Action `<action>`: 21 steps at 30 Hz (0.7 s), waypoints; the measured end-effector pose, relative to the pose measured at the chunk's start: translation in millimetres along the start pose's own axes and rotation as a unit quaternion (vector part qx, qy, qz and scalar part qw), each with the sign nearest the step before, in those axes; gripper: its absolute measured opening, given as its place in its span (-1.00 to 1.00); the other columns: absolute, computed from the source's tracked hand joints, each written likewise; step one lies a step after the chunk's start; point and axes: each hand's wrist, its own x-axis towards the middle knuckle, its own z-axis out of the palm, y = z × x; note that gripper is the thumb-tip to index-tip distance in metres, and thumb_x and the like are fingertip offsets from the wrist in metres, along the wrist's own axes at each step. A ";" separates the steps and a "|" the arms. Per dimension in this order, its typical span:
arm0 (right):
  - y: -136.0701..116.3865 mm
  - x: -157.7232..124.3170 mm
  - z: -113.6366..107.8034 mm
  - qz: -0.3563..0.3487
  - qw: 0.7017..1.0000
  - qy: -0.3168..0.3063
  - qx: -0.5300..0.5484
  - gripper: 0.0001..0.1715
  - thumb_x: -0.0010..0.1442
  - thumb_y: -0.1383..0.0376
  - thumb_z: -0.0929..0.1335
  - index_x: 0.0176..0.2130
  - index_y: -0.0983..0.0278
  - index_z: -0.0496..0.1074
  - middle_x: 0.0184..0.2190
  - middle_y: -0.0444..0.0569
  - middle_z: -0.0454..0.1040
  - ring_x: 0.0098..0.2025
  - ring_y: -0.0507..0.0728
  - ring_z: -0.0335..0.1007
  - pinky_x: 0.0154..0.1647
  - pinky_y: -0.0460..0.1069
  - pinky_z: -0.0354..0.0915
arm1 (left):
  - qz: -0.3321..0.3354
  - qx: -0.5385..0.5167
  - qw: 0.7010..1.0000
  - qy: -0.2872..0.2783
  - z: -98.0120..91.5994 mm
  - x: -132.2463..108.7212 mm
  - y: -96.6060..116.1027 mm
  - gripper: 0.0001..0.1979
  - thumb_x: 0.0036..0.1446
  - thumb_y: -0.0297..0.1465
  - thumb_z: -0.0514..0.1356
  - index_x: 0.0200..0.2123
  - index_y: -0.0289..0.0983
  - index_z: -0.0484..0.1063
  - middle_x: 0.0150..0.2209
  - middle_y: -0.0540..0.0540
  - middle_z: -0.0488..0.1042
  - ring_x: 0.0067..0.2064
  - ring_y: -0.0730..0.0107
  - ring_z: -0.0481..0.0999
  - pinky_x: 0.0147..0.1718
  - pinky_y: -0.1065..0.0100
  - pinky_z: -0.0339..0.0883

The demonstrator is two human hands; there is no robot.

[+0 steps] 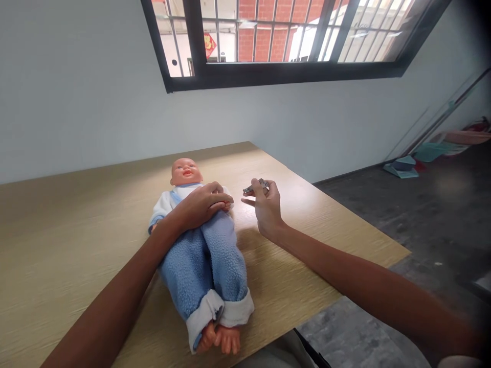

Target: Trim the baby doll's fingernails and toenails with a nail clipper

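Observation:
A baby doll (203,255) in a white top and blue fleece trousers lies on its back on the wooden table (76,240), head toward the wall and bare feet toward me. My left hand (201,207) rests across the doll's chest, its fingers closed round the doll's small hand at the doll's side. Just right of the doll, my right hand (264,207) hovers above the table and pinches a small metal nail clipper (255,186), whose tip points toward the doll's held hand.
A grey wall with a barred, dark-framed window (276,36) stands behind the table. The table's right edge drops to a dark floor (402,214). Teal tubs and clutter (425,156) sit against the far right wall.

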 end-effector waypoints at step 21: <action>10.8 -7.3 -11.7 -0.527 0.745 -0.195 -0.361 -0.86 0.31 0.19 0.38 -0.22 0.19 0.36 -0.27 -0.05 0.59 -0.29 0.09 0.52 -0.32 -0.01 0.38 | -0.043 0.032 0.999 0.003 2.1 3.0 1.6 -0.67 0.46 -0.23 -0.06 0.01 -0.14 0.46 -0.04 -0.14 0.41 -0.11 0.26 0.47 -0.01 0.16 0.33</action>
